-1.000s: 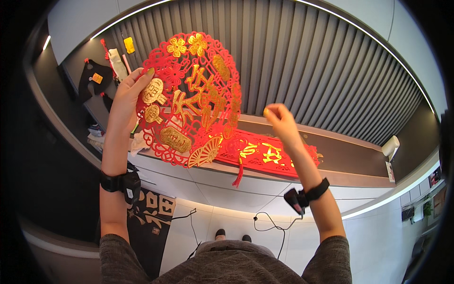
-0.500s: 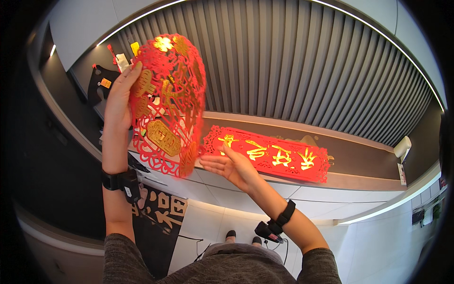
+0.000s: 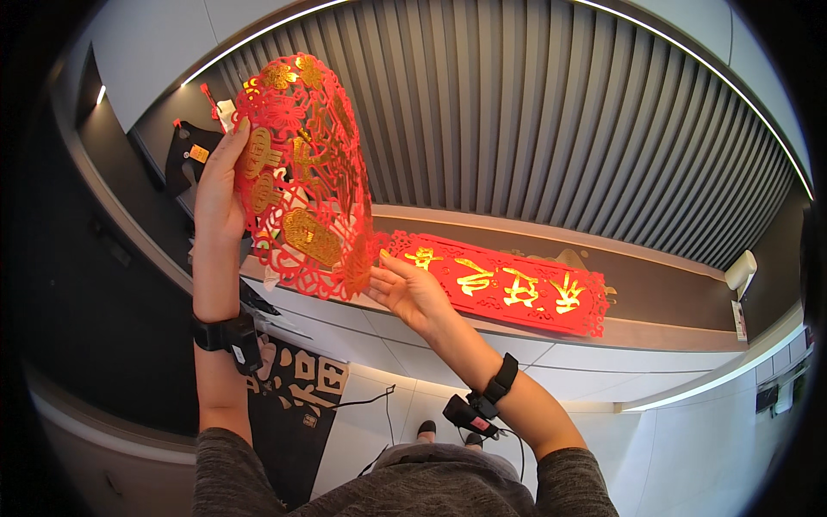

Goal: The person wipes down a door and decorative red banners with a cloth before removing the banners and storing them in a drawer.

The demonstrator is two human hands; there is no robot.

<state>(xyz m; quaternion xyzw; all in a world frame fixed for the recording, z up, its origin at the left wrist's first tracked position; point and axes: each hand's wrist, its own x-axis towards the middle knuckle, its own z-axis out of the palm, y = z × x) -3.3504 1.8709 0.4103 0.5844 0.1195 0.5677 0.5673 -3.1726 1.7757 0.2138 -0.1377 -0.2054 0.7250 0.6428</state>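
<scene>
My left hand (image 3: 222,181) grips the left edge of a red and gold paper-cut decoration (image 3: 289,112), its thumb lying over the front. The openwork sheet is held up, curved, with gold flowers and medallions on it. At the sheet's lower right edge is my right hand (image 3: 412,293), thumb and fingers closed about the border. Behind that hand, a long red banner (image 3: 517,289) with gold characters lies on the counter ledge.
The counter (image 3: 663,323) runs below a ribbed grey wall (image 3: 482,112). A black cut-out piece with an orange tag (image 3: 198,153) is at the far left. A white object (image 3: 741,270) stands at the right end. A dark mat (image 3: 289,431) and a cable (image 3: 389,414) lie on the floor.
My right hand has come up to the decoration's lower right edge and closed on it. The sheet has risen slightly and turned a little, still in my left hand.
</scene>
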